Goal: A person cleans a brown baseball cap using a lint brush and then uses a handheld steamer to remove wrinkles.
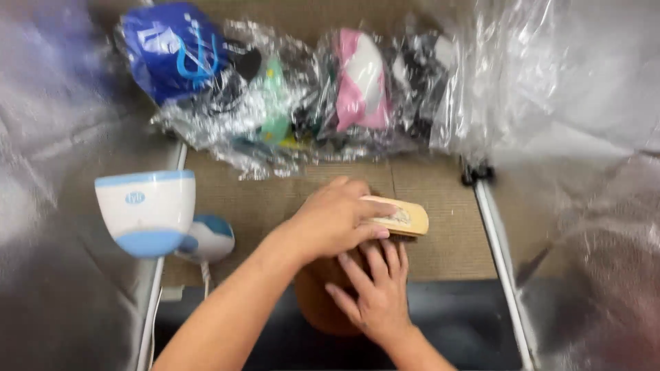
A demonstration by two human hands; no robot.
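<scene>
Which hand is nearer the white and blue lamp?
Left. The left hand grips a wooden brush, on the side toward the lamp. The right hand rests on a brown item, farther off.

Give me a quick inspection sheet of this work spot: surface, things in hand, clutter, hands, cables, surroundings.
Surface: tan woven mat, dark strip at the near edge.
Things in hand: wooden brush over a brown leather item.
Clutter: clear plastic bags holding coloured items; blue bag.
Hands: left hand grips the brush; right hand lies flat on the leather.
Cables: white cord under the white-and-blue device.
Surroundings: crinkled plastic sheeting on both sides.
</scene>
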